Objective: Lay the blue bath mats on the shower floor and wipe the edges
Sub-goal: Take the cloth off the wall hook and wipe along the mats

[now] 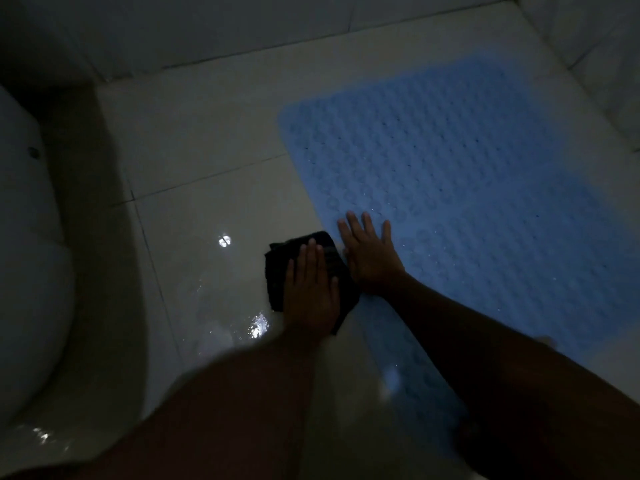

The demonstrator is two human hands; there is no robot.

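A blue bath mat (467,188) with a bubble pattern lies flat on the pale tiled floor, reaching from the centre to the right. My right hand (370,254) presses flat on the mat's left edge, fingers spread. My left hand (311,289) rests palm down on a dark folded cloth (301,247) on the wet tile just left of the mat's edge. The cloth touches or nearly touches the mat. The room is dim.
A white toilet bowl (31,258) fills the left side. Tiled walls (242,26) close the back and the right corner. The floor tiles (214,209) are wet and shiny, with light reflections near the cloth.
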